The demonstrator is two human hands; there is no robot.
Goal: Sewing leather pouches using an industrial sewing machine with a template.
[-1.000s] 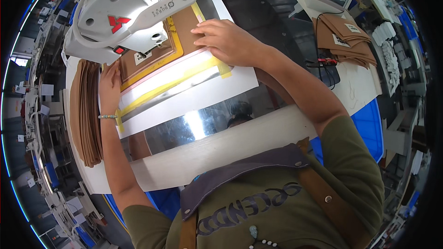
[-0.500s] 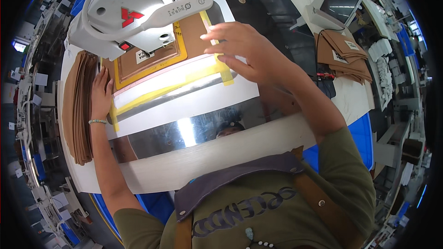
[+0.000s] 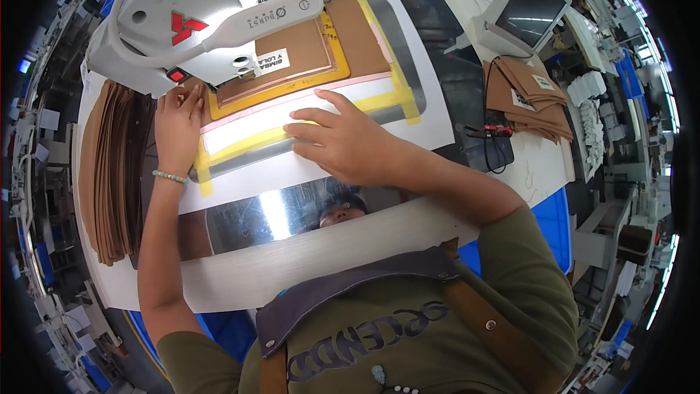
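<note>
Both hands lie flat with fingers spread on the yellow-taped template (image 3: 292,128) under the sewing machine (image 3: 197,14), gripping nothing: left hand (image 3: 177,125) at its left edge, right hand (image 3: 343,142) across its front.

View: one head-worn fisheye camera, looking steeply down.
Facing: over the person's chest to the white table (image 3: 240,277) and sewing machine (image 3: 189,22).
Nearness: close; forearms enter from the lower edge.
Rim: straight edges bend.
</note>
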